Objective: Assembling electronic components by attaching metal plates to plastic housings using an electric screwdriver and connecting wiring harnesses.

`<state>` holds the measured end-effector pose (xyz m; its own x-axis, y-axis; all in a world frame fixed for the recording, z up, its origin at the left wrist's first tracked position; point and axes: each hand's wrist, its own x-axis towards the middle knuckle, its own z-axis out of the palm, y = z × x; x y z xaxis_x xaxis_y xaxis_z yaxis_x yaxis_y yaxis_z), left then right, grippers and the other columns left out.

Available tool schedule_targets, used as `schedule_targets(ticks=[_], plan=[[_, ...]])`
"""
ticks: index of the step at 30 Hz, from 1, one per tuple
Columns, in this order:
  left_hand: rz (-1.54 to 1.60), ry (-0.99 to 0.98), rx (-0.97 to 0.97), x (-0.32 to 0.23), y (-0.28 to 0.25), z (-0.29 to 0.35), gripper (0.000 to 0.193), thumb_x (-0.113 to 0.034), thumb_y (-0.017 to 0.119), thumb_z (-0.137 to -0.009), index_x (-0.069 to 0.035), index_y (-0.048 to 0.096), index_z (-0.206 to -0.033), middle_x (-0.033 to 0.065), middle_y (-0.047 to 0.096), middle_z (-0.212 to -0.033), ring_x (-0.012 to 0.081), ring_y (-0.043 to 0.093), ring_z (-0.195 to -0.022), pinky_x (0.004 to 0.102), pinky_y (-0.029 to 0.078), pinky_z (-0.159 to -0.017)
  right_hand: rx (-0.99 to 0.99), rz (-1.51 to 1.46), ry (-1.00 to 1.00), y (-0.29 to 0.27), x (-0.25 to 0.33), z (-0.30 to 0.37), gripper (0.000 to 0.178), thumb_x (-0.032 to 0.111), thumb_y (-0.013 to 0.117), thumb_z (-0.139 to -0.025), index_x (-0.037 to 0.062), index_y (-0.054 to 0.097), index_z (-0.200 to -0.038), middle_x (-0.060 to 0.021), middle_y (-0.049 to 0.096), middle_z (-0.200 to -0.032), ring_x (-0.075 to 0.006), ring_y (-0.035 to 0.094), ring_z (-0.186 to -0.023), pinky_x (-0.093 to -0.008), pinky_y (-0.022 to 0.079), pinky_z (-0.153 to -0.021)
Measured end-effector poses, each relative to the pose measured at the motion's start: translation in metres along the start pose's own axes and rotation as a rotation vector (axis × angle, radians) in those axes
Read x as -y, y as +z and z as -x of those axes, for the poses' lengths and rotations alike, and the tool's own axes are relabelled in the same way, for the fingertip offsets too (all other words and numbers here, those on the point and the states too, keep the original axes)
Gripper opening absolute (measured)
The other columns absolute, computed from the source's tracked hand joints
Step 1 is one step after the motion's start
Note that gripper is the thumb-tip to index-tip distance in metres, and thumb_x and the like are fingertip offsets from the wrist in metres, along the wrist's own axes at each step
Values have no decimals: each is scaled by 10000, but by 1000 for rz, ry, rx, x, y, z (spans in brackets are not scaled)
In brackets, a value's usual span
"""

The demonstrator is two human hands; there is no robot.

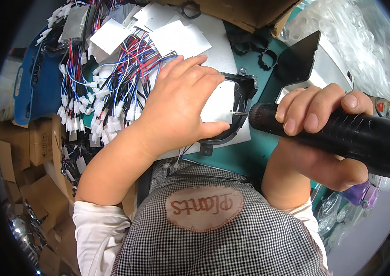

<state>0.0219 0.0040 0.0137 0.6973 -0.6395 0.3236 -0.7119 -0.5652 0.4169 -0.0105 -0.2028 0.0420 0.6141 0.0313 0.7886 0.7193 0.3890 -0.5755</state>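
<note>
Workbench: green mat (255,152) is seen under the work, with a cardboard box (245,11) at the far edge and clear plastic bags (365,41) at the far right.
Wire pile: red, blue and black leads with white plugs (103,101) are heaped on the left, white square plates (176,37) among them.
Screwdriver: a black electric screwdriver (342,135) is held level, its bit laid against the frame's right edge.
Black frame: a black plastic frame (243,99) with a white square plate (220,106) inside is kept at the mat's centre.
Left hand (181,101): pressed flat on the plate, fingers together, thumb on the frame's near rim.
Right hand (319,138): fingers clamped round the screwdriver's body.
</note>
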Motion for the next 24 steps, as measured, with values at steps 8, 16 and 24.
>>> schedule_targets(ticks=[8, 16, 24], plan=[[-2, -4, -14, 0, 1, -2, 638, -298, 822, -554, -46, 595, -1094, 127, 588, -1108, 339, 490, -1182, 526, 329, -1034, -66, 58, 48, 4, -11, 2, 783, 656, 597, -793, 23, 414, -1216, -82, 536, -795, -182, 567, -592, -328, 503, -553], [58, 22, -39, 6, 8, -1, 637, -286, 824, -555, -44, 605, -1103, 116, 596, -1134, 339, 479, -1206, 476, 382, -999, 193, 376, 206, 8, 7, -8, 762, 603, 675, -761, 9, 412, -1161, -84, 552, -763, -176, 560, -551, -317, 516, -527], [56, 37, -23, 0, 9, -1, 659, -301, 827, -559, -41, 607, -1123, 104, 603, -1141, 341, 465, -1225, 432, 417, -968, -232, 288, 233, 24, 1, 4, 665, 579, 631, -817, 35, 420, -1135, -87, 537, -744, -183, 542, -546, -319, 494, -539]])
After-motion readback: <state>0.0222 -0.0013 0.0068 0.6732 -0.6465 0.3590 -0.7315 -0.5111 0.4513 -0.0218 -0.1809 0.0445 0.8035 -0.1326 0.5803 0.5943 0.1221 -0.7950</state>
